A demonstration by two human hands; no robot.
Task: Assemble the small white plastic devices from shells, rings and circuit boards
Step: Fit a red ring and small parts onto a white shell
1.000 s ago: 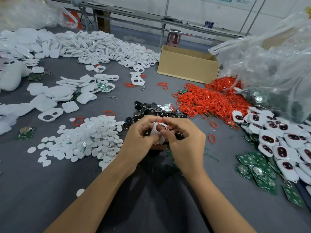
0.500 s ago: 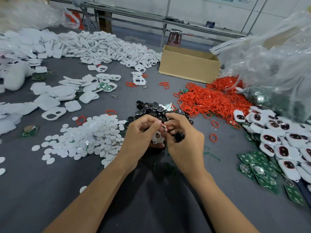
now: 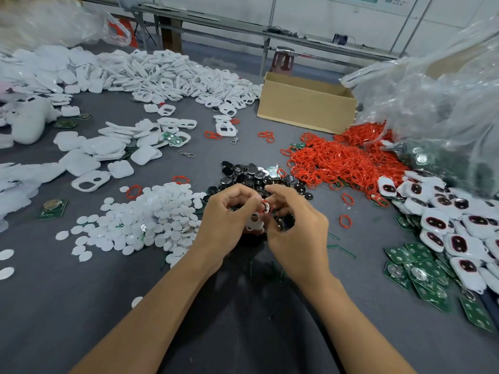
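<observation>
Left hand (image 3: 226, 224), right hand (image 3: 297, 232) pinch shell (image 3: 255, 222), discs (image 3: 151, 211) beside

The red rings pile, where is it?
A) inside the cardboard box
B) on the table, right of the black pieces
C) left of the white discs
B: the red rings lie heaped on the grey table just right of the black pieces, outside the cardboard box.

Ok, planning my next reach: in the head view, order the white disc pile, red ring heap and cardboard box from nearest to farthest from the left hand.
1. white disc pile: right beside the left hand, on its left.
2. red ring heap: farther back, to the right.
3. cardboard box: farthest, at the back right.
</observation>
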